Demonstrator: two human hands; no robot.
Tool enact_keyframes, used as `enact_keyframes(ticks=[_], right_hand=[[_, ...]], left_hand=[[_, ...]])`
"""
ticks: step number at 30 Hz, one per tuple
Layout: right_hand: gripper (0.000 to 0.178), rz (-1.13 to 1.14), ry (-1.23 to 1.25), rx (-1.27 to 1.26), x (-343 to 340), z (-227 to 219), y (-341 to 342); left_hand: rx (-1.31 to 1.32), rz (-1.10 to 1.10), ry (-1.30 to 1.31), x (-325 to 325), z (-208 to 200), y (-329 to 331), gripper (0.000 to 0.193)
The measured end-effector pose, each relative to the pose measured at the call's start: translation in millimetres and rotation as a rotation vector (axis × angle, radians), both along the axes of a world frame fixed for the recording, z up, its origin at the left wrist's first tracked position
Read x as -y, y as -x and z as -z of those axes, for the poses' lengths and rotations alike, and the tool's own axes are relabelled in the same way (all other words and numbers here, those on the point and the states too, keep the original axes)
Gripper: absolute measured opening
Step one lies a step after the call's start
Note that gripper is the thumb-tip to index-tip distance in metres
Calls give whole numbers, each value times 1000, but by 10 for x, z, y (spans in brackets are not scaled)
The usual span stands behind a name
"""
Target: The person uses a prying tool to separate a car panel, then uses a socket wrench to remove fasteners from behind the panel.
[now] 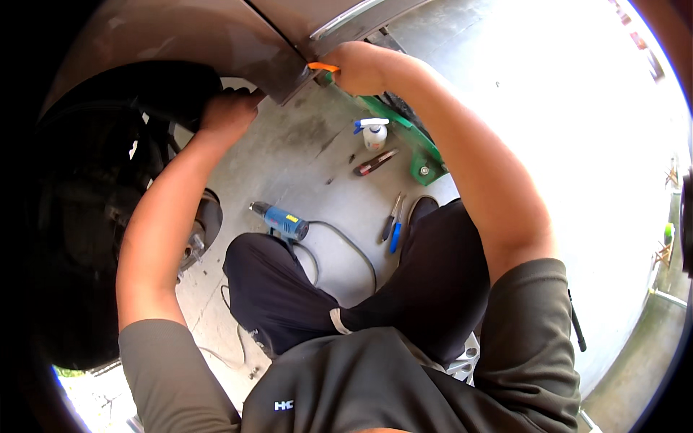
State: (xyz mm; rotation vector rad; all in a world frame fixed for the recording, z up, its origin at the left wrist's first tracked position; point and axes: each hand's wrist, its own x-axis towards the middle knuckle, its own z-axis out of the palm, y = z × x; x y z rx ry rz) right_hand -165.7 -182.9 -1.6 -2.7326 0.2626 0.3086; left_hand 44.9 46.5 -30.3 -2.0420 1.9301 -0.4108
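Observation:
A brownish car body panel (151, 43) fills the upper left, above a black wheel arch liner (166, 90). My left hand (229, 117) reaches up beside the liner and the panel's lower corner. Its fingers are curled and in shadow, and what they grip cannot be made out. In my right hand (361, 68) is an orange flat plastic trim tool (323, 67). The closed fist covers much of it, while its exposed end meets the panel's lower corner at the door seam.
On the concrete floor lie a blue heat gun (285, 221) with its cord, a utility knife (375, 163), and pliers with blue and black handles (393, 227). A spray bottle (375, 135) stands near a green metal lift arm (422, 155). The exposed wheel hub (193, 249) is left of my legs.

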Motion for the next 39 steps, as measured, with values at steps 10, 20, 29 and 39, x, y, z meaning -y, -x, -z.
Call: enact_keyframes(ticks=[10,20,29,39], right_hand=[[37,74,-100,5,-36,-80,63],[39,108,-158,0,21,-31,75],[37,95,-111,-19,7,26,45],[29,2,-37,53,68,88,8]], left_hand=[[-614,20,138,-50,173,189,39],[-145,-154,-20,23,24,292,31],[-82,-132,-34,57,49,111,27],[-360,-309,55,20,276,369,44]])
